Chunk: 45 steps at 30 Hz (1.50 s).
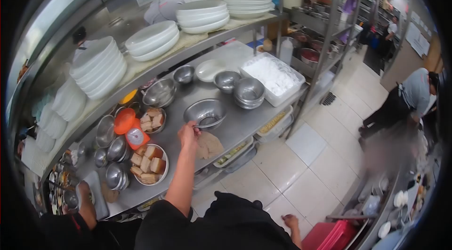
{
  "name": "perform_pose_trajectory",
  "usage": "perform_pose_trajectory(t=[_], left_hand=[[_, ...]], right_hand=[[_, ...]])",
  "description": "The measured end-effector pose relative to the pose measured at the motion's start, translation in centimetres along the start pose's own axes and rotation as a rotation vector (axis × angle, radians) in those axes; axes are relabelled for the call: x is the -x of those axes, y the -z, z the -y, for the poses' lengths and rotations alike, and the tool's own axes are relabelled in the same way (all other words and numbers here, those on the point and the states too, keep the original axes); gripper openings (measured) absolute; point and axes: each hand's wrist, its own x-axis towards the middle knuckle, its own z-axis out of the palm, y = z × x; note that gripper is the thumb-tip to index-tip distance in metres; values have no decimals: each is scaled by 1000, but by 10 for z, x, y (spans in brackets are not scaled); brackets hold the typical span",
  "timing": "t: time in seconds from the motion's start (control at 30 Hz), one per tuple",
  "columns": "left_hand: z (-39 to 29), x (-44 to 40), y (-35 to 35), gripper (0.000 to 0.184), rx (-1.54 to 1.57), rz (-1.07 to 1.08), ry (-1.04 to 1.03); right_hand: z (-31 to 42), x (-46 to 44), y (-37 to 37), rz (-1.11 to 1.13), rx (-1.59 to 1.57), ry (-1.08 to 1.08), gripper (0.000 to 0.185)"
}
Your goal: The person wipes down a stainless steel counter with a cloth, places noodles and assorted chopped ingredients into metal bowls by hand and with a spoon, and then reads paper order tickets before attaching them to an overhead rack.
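My left hand (188,131) reaches over the steel counter, its fingers closed at the near left rim of a metal bowl (213,107). A round, darker shape shows at the bottom of that bowl; I cannot make out what it is. Just beside the hand, a beige cloth (208,145) lies on the counter's front edge. My right hand (290,222) hangs low by my side over the floor, fingers loosely bent and apart, with nothing seen in it. To the left of my forearm stand a container of browned, block-shaped pieces (153,165) and a bowl of similar pieces (152,119).
An orange kitchen scale (135,136) stands among metal bowls (117,149). A white tub of white powder (273,75) sits at the counter's right end. Stacked plates (202,15) line the shelf above. A co-worker's hand (85,198) is at left; another person (409,99) bends at right.
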Motion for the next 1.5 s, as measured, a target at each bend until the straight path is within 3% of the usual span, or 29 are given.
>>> perform_pose_trajectory(t=[0.1,0.17,0.3,0.37,0.5,0.53,0.57,0.67,0.77,0.87,0.97,1.17,1.23,1.3,1.37,1.5], left_hand=[[-6,-22,-27,9,34,-28,-106],[-9,-42,-50,10,45,-17,-122],[-13,-93,-109,11,-17,48,-188],[-3,-131,-130,10,17,115,-177],[20,-179,-146,11,-5,304,-100],[26,-192,-141,17,-25,311,-6],[34,-211,-130,23,-48,328,83],[73,-290,-85,37,-213,111,118],[66,-345,-63,33,76,-31,260],[131,-490,3,34,452,34,273],[98,-460,-15,34,312,-82,255],[64,-402,-48,36,-41,-114,186],[56,-381,-61,37,-203,-90,149],[45,-355,-69,38,-376,-75,98],[34,-322,-82,38,-526,-70,59],[-14,-226,-144,37,-493,10,48]], right_hand=[[3,-115,42,-67,168,216,47],[58,-134,101,-175,47,181,42],[126,-195,139,-310,-143,213,30],[145,-214,132,-144,-589,8,28],[91,-265,74,163,-341,-25,25],[80,-250,72,254,-241,135,25],[76,-235,66,240,-412,-159,25],[59,-192,73,243,-417,-379,23],[35,-155,73,229,-508,-621,27],[29,-136,70,179,-607,-766,30],[25,-148,67,138,-684,-784,34],[85,-179,117,161,-600,-391,33],[113,-203,134,-79,-682,-516,25],[119,-244,150,-300,-431,-238,16],[165,-279,178,-702,-512,154,14],[314,-312,290,-726,-591,521,21]])
